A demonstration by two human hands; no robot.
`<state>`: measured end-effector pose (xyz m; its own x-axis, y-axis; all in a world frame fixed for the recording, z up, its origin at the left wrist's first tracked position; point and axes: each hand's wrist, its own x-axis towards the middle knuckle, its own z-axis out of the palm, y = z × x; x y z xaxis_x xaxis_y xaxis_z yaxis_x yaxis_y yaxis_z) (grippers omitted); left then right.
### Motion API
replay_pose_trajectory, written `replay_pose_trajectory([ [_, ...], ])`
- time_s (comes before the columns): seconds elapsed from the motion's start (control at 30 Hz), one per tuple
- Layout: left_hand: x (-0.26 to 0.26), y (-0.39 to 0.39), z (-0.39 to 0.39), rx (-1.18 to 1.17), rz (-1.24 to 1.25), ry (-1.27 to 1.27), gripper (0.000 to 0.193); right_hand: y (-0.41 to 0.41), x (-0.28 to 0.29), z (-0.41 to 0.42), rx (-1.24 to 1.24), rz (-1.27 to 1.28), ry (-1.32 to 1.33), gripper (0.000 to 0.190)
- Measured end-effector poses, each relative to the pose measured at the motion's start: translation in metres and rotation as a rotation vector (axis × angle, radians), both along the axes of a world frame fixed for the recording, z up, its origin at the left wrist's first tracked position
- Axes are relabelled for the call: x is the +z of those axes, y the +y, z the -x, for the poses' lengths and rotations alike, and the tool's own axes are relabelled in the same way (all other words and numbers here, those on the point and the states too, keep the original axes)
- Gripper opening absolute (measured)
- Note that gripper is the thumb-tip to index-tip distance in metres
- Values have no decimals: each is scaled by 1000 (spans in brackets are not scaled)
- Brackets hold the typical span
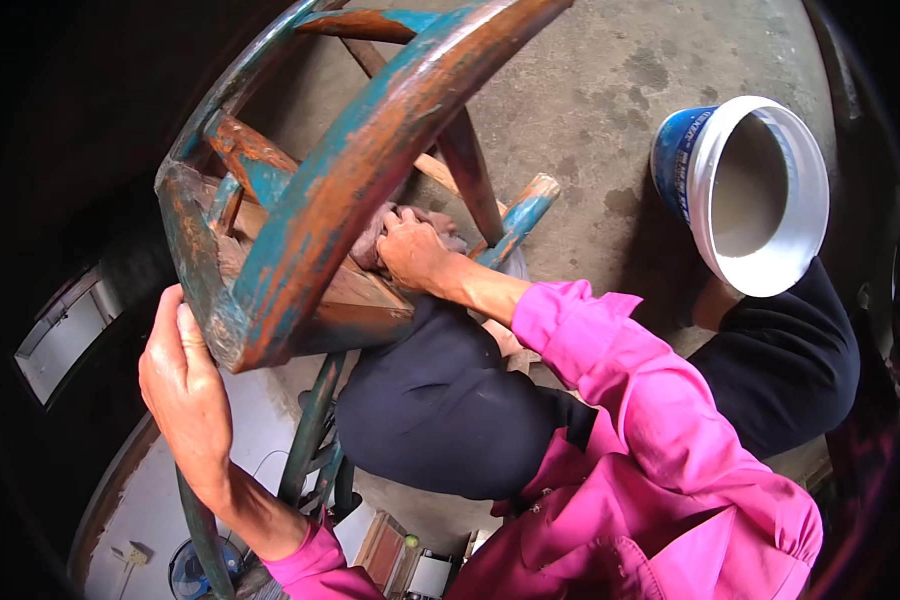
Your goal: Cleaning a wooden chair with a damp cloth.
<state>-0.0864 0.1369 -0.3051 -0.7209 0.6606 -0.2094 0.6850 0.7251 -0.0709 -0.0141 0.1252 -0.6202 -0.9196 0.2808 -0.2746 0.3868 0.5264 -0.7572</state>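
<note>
A wooden chair [345,180] with worn blue-green paint over orange-brown wood leans across my view, close to my knee. My left hand [184,390] grips the outer corner of its frame, thumb on the near face. Between the thick curved rail and the lower bars, my right hand [416,251] presses a crumpled greyish-pink cloth [371,244] against the wood. The rail hides part of the cloth and the surface beneath it.
A blue and white plastic bucket [769,277] with cloudy liquid stands on the stained concrete floor [577,97] to the right. Another green-painted wooden frame [304,442] is behind my left arm. A blue fan [195,570] and a wall socket [136,555] show at lower left.
</note>
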Motion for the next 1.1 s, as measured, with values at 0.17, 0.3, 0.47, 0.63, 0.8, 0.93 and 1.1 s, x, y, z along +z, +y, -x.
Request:
replay_pose_trajectory([
  [0.17,0,-7,-1,-34,20,82,33,21,20,-61,164,117,64,33],
  [0.3,0,-11,-3,51,30,83,36,68,68,-96,175,527,9,40],
  [0.47,9,-4,-13,-6,69,101,35,94,123,-177,-33,485,-125,42],
  [0.63,18,-1,-34,-80,73,121,33,111,174,-275,-588,502,-56,43],
  [0.8,31,8,-55,-162,127,143,31,128,201,-357,-842,3,-110,34],
  [0.93,37,27,-88,-259,114,180,29,146,162,-419,-804,-553,-93,40],
  [1.1,41,46,-116,-371,173,280,25,137,179,-417,-907,-347,-45,26],
])
